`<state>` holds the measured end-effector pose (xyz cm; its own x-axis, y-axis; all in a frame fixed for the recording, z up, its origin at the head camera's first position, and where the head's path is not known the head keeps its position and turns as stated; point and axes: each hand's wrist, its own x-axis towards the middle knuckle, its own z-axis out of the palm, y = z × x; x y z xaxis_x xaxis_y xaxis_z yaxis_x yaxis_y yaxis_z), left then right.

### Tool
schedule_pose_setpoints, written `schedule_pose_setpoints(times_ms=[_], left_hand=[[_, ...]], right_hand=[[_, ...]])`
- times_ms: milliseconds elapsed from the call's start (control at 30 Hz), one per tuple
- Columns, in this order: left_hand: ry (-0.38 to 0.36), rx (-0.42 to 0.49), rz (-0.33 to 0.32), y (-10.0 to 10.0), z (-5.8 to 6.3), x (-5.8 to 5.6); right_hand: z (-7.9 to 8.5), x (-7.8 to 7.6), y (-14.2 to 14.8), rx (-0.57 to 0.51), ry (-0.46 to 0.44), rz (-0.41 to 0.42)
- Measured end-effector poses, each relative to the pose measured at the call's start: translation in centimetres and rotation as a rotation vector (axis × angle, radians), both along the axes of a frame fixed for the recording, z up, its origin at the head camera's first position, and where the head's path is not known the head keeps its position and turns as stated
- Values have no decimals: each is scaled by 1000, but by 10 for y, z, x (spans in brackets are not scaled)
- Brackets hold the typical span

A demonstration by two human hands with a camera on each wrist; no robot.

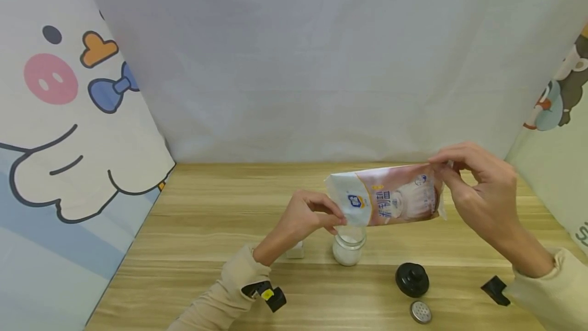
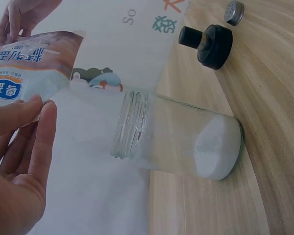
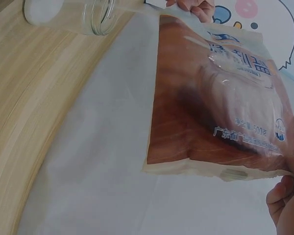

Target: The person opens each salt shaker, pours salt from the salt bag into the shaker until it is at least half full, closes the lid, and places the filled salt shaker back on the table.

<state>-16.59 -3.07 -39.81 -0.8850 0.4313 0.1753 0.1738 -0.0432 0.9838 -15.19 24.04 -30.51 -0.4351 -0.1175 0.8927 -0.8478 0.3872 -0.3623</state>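
Clearly, the left hand (image 1: 307, 213) and right hand (image 1: 482, 185) pinch the bag (image 1: 388, 195) at opposite ends. I'd guess this steadies it near the jar (image 1: 348, 250).

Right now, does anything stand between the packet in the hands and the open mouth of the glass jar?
Nothing visible does: the packet is held above the glass jar, whose mouth is uncovered. The black lid and perforated disc lie to the jar's right.

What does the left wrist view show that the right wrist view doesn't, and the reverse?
Only left wrist: the black knobbed piece and perforated metal disc.
Only right wrist: the pink disc on the wall.
Both: the printed bag, left hand, right hand, glass jar, its white contents and wooden table.
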Motion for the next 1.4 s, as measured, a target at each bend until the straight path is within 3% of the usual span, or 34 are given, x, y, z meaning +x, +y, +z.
schedule_pose_setpoints(times_ms=[1400], left_hand=[[-4, -1, 13, 2, -1, -1]], right_hand=[[-7, -6, -4, -78, 44, 72]])
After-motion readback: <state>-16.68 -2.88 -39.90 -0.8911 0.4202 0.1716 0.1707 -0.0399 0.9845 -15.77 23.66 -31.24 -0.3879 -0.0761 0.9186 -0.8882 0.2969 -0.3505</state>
